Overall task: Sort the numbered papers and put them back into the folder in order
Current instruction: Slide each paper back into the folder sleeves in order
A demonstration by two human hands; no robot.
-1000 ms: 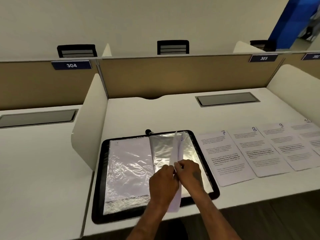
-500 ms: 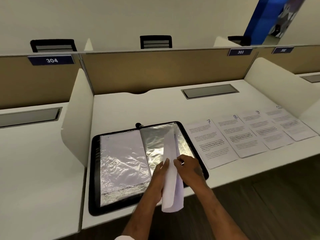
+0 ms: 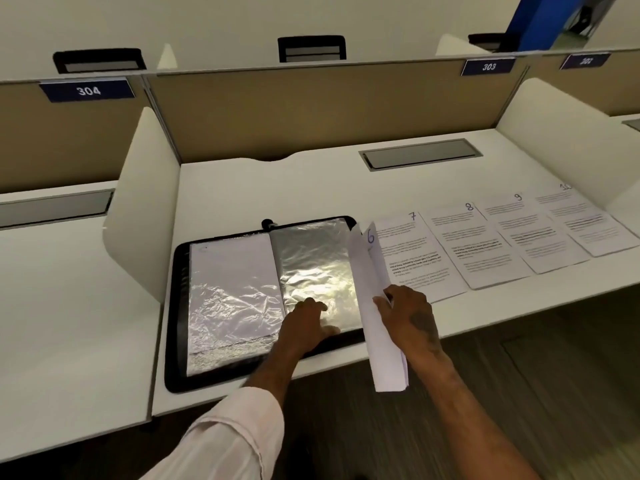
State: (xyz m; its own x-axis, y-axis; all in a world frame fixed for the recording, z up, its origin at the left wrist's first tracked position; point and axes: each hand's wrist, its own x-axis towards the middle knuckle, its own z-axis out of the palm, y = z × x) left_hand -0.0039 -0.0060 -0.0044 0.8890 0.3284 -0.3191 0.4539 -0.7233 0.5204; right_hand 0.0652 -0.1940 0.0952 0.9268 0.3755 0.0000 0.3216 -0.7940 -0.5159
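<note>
Folder (image 3: 176,306): black-edged, lying open on the white desk (image 3: 277,188), close to its near edge.

Left sleeve (image 3: 232,289): clear plastic, crinkled, with a sheet already inside.

Right sleeve (image 3: 318,265): clear plastic, glossy, apparently empty.

Left hand (image 3: 304,323): rests on the near part of the right sleeve, fingers spread and fairly flat, gripping nothing.

Sheet 6 (image 3: 367,271): just right of the folder, raised off the desk and bowed lengthwise, its near end hanging past the desk edge. Light, limp and easily creased. It will probably snag on the slippery sleeve unless flattened, so it is best held by a long edge near the leading corner, with the sleeve mouth opened first.

Right hand (image 3: 412,313): pinches sheet 6 about midway along its right edge; the thumb is hidden behind the paper.

Sheet 7 (image 3: 412,251), sheet 8 (image 3: 474,244), sheet 9 (image 3: 530,230), sheet 10 (image 3: 585,220): flat in a row, slightly overlapped, running right and farther off.
</note>
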